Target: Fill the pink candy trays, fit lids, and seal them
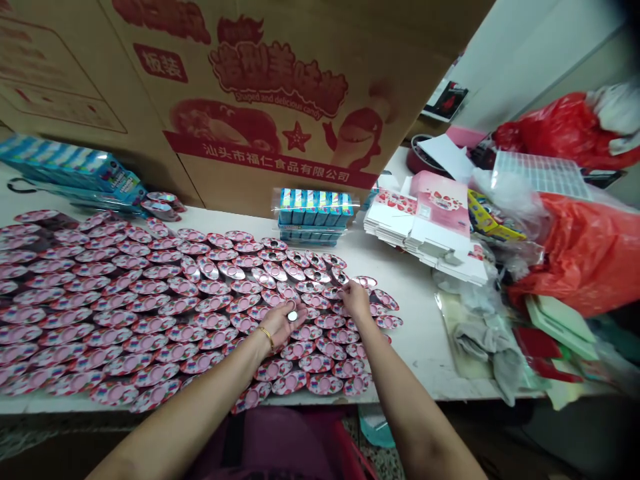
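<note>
My left hand (281,325) is turned palm up above the rows of packs, its fingers curled round a small round silver disc (293,315). Further right, my right hand (357,301) reaches down with thumb and fingertips pinched together at a pink oval pack (340,277). What those fingertips hold is too small to make out. Many flat oval packs (205,362), printed pink and red with a round pink middle, stand close together in rows under and around both hands. Some packs near the back show a dark or silvery round spot in the middle.
A large printed cardboard carton (240,153) rises behind the packs. Blue small boxes in clear wrap (315,215) stand before it, with more blue boxes (75,170) at left. Flattened pink-and-white cartons (425,220), a grey cloth (487,343) and red plastic bags (595,253) lie at right.
</note>
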`<state>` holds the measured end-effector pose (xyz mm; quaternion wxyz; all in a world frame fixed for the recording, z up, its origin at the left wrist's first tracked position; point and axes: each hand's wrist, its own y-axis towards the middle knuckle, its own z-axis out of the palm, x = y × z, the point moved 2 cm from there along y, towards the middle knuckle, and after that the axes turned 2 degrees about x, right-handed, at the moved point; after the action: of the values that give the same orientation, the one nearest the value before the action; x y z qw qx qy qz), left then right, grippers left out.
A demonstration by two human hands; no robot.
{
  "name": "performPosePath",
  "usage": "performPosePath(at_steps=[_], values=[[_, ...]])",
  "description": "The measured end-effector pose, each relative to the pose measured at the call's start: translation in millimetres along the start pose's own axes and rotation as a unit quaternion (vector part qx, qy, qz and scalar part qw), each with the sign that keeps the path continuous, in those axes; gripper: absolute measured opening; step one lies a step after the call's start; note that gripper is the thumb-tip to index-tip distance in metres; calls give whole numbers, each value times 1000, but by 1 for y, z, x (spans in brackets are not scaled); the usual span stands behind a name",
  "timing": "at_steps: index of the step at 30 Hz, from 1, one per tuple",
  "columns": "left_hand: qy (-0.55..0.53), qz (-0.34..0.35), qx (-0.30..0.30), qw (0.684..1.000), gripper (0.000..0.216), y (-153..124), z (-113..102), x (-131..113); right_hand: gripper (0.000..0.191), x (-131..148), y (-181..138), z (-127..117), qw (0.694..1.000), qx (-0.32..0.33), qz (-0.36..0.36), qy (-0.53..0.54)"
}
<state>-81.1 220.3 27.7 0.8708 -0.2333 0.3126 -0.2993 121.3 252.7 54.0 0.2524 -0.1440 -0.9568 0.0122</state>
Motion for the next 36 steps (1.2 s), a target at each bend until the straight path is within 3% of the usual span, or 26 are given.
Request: performPosePath(at_steps=[5, 8, 11, 13, 15, 18, 24, 28, 31, 34, 36], values=[[11, -3, -16, 1000, 8, -5, 1, -5, 32, 8, 34, 5, 972, 104, 67, -199], [1, -4, 1, 1000, 8, -4, 5, -9, 37, 11, 41, 6, 959, 141, 81, -234], [-19, -10, 23, 1000, 9, -3, 9, -12, 36, 15, 32, 1, 960, 130, 76, -235], [-32, -16, 19, 999, 8, -3, 11, -13, 29, 23, 13, 0, 978, 78, 38, -190], [-41, -18, 11, 999, 4, -3, 13, -13, 21, 37, -13, 6, 994, 43, -56, -89], [-69, 0, 14, 998, 4, -2, 18, -9, 16, 60, -51, 20, 973, 60, -213, 62], [-90, -28, 29, 995, 13, -3, 28, 0, 19, 66, -72, 24, 953, 81, -265, 126], [-66, -55, 65, 994, 13, -9, 28, 2, 18, 54, -72, 23, 957, 85, -256, 103], [-23, -32, 56, 998, 8, -13, 21, -3, 18, 39, -52, 17, 966, 67, -230, 97], [49, 23, -6, 998, 8, -18, 10, -12, 21, 17, -9, -1, 995, 18, -97, -2], [93, 45, -33, 994, 12, -23, 4, -17, 18, 7, 20, -13, 995, 8, -17, -98]])
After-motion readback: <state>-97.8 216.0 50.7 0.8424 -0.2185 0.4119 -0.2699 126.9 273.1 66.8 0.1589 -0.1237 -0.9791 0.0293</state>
